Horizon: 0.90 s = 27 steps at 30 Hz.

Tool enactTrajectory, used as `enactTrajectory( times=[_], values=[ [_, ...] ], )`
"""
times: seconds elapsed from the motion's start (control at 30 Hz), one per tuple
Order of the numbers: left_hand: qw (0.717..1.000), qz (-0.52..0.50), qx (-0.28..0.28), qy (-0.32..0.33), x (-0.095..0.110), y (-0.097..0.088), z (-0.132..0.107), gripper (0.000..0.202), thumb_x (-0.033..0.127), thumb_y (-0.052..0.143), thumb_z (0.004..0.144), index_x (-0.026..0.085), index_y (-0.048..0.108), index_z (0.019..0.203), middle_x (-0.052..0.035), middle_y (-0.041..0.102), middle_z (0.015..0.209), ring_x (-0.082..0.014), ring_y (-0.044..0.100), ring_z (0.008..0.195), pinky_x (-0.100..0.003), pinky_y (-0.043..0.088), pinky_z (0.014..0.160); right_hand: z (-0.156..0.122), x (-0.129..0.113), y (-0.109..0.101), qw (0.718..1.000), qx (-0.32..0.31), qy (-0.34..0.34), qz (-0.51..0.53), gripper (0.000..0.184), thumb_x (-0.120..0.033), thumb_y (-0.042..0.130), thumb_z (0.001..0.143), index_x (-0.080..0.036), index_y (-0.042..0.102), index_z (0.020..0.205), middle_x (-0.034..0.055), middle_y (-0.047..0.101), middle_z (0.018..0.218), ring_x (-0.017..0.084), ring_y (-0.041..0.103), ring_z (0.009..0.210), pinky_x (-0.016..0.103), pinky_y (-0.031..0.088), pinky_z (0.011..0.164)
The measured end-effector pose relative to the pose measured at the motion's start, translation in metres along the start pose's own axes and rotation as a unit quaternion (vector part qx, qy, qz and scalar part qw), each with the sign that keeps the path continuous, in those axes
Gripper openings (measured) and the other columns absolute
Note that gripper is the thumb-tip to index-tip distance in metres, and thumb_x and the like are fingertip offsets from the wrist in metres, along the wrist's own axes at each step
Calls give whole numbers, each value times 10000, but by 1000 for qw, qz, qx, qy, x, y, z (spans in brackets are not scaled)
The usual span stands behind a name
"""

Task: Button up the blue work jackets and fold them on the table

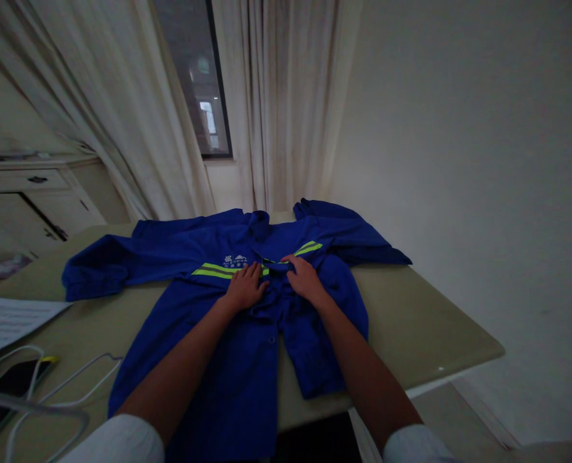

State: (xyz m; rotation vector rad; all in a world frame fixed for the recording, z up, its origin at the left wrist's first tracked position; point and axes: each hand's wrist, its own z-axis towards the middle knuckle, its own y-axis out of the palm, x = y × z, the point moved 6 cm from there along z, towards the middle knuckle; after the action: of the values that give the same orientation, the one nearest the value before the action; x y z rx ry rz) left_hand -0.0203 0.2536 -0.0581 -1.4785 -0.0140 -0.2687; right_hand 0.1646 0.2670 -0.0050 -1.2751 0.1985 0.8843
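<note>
A blue work jacket (228, 341) with yellow-green and grey reflective stripes lies spread on the table, its collar toward the window. White lettering and a logo are on its chest. My left hand (246, 286) rests on the chest stripe near the front opening, fingers stretched out and lying on the cloth. Closed on the edge of the other front panel, my right hand (306, 278) lifts the fabric slightly; its fingertips are partly hidden by the cloth. One sleeve (98, 263) reaches out to the left, and a button shows below my hands.
The table (440, 328) has a pale covering, and its right corner juts out near the wall. On the left are a printed paper (16, 318), a phone (18, 382) and white cables (81, 395). Curtains (286, 109) and a cabinet (30, 199) stand behind.
</note>
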Motion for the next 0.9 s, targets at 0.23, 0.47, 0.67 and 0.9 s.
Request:
enactTrajectory(
  times=[0.23,0.47,0.67,0.9],
  values=[
    [992,13,-81,94,10,-18,-53,509,428,568,930,204,653,1379,-206,634,1429,-389,629,1291,-518,459,1094,-12,-36,5,973,-192,-57,-117,345,-563,776,818,-224,720,797,65,735,832,245,695,811,313,518,719],
    [999,-23,-17,-44,7,-33,-7,372,318,431,980,199,756,1114,-164,729,1175,-312,696,1071,-429,518,905,7,-53,37,972,-107,-123,-169,434,-74,563,911,-293,591,1285,80,676,1150,232,671,983,314,517,804],
    [992,-85,93,-25,-2,-9,-13,432,342,363,1060,252,726,1276,-106,708,1206,-273,627,1098,-421,452,963,12,-12,46,996,-34,-60,54,254,-84,623,846,-245,588,1041,15,698,1007,182,680,964,314,525,896],
    [984,-142,105,2,3,-8,-17,596,154,464,947,298,534,1521,-76,676,1398,-291,579,1258,-468,407,1005,28,21,54,942,18,48,330,251,-197,667,705,-245,533,911,-3,728,864,184,718,836,335,570,829]
  ],
)
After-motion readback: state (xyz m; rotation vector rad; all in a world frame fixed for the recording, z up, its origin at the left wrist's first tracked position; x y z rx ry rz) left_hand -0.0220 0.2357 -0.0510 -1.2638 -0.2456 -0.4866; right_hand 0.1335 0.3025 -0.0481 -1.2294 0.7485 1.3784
